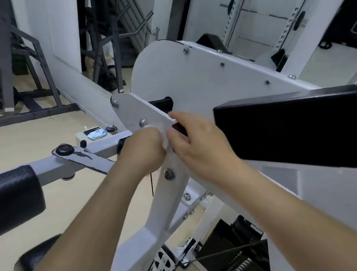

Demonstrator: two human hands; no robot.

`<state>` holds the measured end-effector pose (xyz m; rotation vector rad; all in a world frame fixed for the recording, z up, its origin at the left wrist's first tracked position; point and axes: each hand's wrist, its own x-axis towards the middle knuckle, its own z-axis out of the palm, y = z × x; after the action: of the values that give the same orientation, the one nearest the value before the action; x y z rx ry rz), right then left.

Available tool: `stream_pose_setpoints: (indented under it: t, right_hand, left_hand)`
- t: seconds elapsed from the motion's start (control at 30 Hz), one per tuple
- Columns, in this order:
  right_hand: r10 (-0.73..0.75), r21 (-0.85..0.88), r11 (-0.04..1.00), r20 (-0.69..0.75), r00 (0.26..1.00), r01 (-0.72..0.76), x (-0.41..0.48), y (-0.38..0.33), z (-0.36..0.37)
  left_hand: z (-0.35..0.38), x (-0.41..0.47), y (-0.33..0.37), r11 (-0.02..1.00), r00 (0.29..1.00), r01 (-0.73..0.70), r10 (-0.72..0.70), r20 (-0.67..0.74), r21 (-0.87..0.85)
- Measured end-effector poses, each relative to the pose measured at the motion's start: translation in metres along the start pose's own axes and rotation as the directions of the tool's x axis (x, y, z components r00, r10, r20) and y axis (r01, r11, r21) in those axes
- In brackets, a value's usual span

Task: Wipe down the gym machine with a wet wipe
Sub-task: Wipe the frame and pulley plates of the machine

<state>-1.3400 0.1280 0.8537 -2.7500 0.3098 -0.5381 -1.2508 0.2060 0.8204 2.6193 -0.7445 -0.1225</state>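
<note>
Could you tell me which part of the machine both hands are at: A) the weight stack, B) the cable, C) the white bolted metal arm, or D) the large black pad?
C: the left hand and right hand meet, with a white wipe between them, on the white bolted metal arm.

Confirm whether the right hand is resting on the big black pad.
No: the right hand is at the white frame plate, beside the black pad's left end.

The gym machine (pixel 187 79) is a white-painted steel frame with bolted plates, a black pad (pixel 290 130) and a black weight stack (pixel 235 256) low down. The wet wipe (pixel 163 135) is white and bunched. I grip it in my left hand (pixel 143 146) against the angled arm plate (pixel 135 111), with my right hand (pixel 198 148) just beside it.
</note>
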Motion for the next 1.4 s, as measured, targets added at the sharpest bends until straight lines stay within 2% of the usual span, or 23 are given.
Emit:
stream_pose_setpoints:
  t: [0.1, 0.2, 0.27, 0.33, 0.37, 0.4, 0.43, 0.47, 0.5, 0.53, 0.6, 0.67, 0.73, 0.77, 0.8, 0.9, 1.0, 1.13, 1.2, 1.23, 1.3, 1.33, 1.4]
  right_hand:
    - [-0.03, -0.036, 0.999, -0.051, 0.998, 0.028, -0.02, 0.004, -0.002]
    - [-0.018, 0.035, 0.999, 0.004, 1.0, 0.018, -0.041, 0.001, -0.016]
    - [-0.034, 0.057, 0.998, 0.047, 0.998, 0.031, -0.057, 0.004, -0.03]
    - [-0.043, 0.085, 0.996, 0.012, 0.999, 0.042, -0.074, 0.01, -0.045]
    - [-0.029, 0.167, 0.985, -0.026, 0.999, 0.033, -0.082, 0.014, -0.052]
    - [0.01, 0.327, 0.945, -0.048, 0.999, 0.006, -0.089, 0.018, -0.061]
    - [0.065, 0.541, 0.84, -0.035, 0.997, -0.036, -0.095, 0.02, -0.07]
    - [0.132, 0.739, 0.667, 0.012, 0.991, -0.098, -0.1, 0.024, -0.078]
    - [0.21, 0.855, 0.494, 0.058, 0.976, -0.157, -0.105, 0.03, -0.086]
    - [0.283, 0.895, 0.406, 0.07, 0.956, -0.186, -0.111, 0.037, -0.092]
    - [0.412, 0.881, 0.423, 0.023, 0.911, -0.213, -0.123, 0.054, -0.099]
    - [0.46, 0.861, 0.449, 0.007, 0.888, -0.239, -0.136, 0.069, -0.104]
    - [0.398, 0.856, 0.444, 0.075, 0.914, -0.264, -0.148, 0.08, -0.111]
    - [0.35, 0.86, 0.431, 0.119, 0.929, -0.273, -0.153, 0.085, -0.115]
    - [0.303, 0.867, 0.411, 0.163, 0.939, -0.283, -0.156, 0.09, -0.118]
    - [0.235, 0.856, 0.4, 0.249, 0.94, -0.327, -0.162, 0.102, -0.123]
    - [0.222, 0.846, 0.411, 0.268, 0.938, -0.339, -0.168, 0.11, -0.131]
    - [0.34, 0.857, 0.433, 0.132, 0.931, -0.279, -0.177, 0.124, -0.15]
    - [0.449, 0.809, 0.531, -0.018, 0.893, -0.25, -0.175, 0.13, -0.158]
    - [0.508, 0.766, 0.6, -0.14, 0.85, -0.232, -0.171, 0.134, -0.161]
    - [0.569, 0.687, 0.706, -0.406, 0.715, -0.172, -0.157, 0.138, -0.167]
    - [0.54, 0.641, 0.758, -0.515, 0.666, -0.12, -0.148, 0.136, -0.172]
    - [0.48, 0.604, 0.797, -0.635, 0.606, 0.002, -0.128, 0.133, -0.178]
  left_hand:
    - [-0.012, -0.018, 0.013, 0.995, 0.994, -0.103, 0.103, -0.023, 0.0]
    - [-0.011, -0.032, 0.016, 0.963, 0.996, -0.078, 0.063, -0.065, -0.258]
    - [-0.012, -0.041, 0.018, 0.896, 0.981, -0.074, -0.012, -0.191, -0.438]
    - [-0.016, -0.049, 0.029, 0.813, 0.908, -0.186, -0.073, -0.412, -0.553]
    - [-0.019, -0.056, 0.04, 0.774, 0.864, -0.294, -0.035, -0.502, -0.56]
    - [-0.021, -0.065, 0.054, 0.736, 0.835, -0.404, 0.054, -0.548, -0.543]
    - [-0.019, -0.074, 0.07, 0.677, 0.815, -0.5, 0.156, -0.558, -0.541]
    - [-0.013, -0.082, 0.084, 0.61, 0.811, -0.553, 0.237, -0.535, -0.568]
    - [-0.007, -0.089, 0.097, 0.558, 0.812, -0.574, 0.295, -0.503, -0.599]
    - [0.0, -0.095, 0.107, 0.52, 0.81, -0.585, 0.335, -0.481, -0.622]
    - [0.011, -0.103, 0.117, 0.442, 0.839, -0.531, 0.397, -0.373, -0.723]
    - [0.015, -0.11, 0.121, 0.308, 0.864, -0.335, 0.477, -0.16, -0.891]
    - [0.017, -0.115, 0.124, 0.167, 0.868, -0.159, 0.494, -0.057, -0.973]
    - [0.018, -0.116, 0.126, 0.136, 0.878, -0.121, 0.477, -0.042, -0.983]
    - [0.018, -0.117, 0.129, 0.151, 0.884, -0.122, 0.466, -0.038, -0.981]
    - [0.021, -0.119, 0.137, 0.287, 0.878, -0.181, 0.478, -0.023, -0.941]
    - [0.02, -0.122, 0.141, 0.244, 0.884, -0.19, 0.465, -0.057, -0.951]
    - [0.012, -0.127, 0.146, 0.12, 0.936, -0.192, 0.32, -0.145, -0.974]
    - [0.01, -0.125, 0.149, 0.107, 0.965, -0.181, 0.214, -0.155, -0.978]
    - [0.009, -0.124, 0.151, 0.106, 0.972, -0.186, 0.168, -0.167, -0.977]
    - [0.006, -0.12, 0.157, 0.107, 0.971, -0.226, 0.101, -0.216, -0.968]
    - [0.005, -0.118, 0.161, 0.116, 0.964, -0.263, 0.085, -0.254, -0.958]
    - [0.003, -0.113, 0.168, 0.144, 0.944, -0.33, 0.054, -0.326, -0.933]
